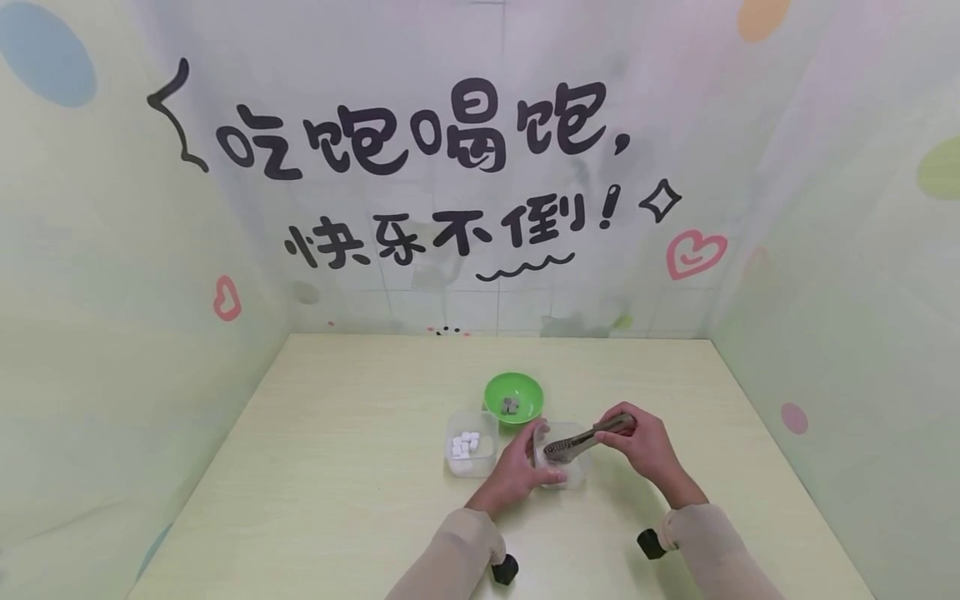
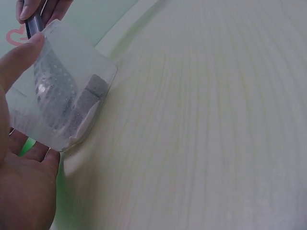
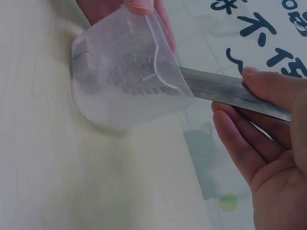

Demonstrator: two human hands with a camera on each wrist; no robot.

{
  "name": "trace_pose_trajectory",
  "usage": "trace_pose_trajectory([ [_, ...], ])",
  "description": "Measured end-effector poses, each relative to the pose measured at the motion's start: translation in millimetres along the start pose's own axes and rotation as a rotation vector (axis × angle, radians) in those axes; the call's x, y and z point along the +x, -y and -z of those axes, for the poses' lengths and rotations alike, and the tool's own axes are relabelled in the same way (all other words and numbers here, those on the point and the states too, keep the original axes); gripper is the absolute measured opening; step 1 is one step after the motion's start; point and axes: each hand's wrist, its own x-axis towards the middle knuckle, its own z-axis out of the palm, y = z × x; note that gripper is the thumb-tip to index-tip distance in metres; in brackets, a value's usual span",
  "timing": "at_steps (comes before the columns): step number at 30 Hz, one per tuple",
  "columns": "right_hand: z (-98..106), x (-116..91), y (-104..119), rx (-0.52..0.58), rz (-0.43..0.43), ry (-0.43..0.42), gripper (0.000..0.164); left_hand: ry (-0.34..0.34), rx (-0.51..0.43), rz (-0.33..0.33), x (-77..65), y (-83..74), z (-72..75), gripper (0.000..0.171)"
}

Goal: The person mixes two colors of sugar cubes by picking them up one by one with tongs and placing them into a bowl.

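Observation:
My left hand (image 1: 517,468) grips a translucent plastic container (image 1: 576,478), its thumb at the near rim and its fingers on the far side. In the left wrist view, grey cube-like pieces (image 2: 89,101) show through the container's wall. From the right, my right hand (image 1: 648,448) holds metal tongs (image 1: 583,440) by the handle. Their broad, perforated end reaches down inside the container. Whether the tongs pinch a piece cannot be made out through the cloudy plastic. Behind the container, a green bowl (image 1: 527,387) has several grey cubes (image 1: 511,407) in it.
Left of my left hand stands a second translucent container (image 1: 492,435) with several white cubes (image 1: 465,445), close to the bowl. All sit on a pale wooden table (image 1: 337,433). Printed curtains or panels (image 1: 480,50) surround the table at the back and both sides.

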Motion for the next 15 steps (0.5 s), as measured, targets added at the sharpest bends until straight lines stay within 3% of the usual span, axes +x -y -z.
trace_pose_trajectory([
  [5,4.0,-2.5,4.9,0.047,0.001,-0.034,0.021,0.002,0.002,0.002,0.1,-0.7,0.0,0.100],
  [15,14.3,-3.4,12.2,0.144,-0.077,-0.068,0.027,0.001,-0.001,0.000,0.8,0.2,0.1,0.097],
])
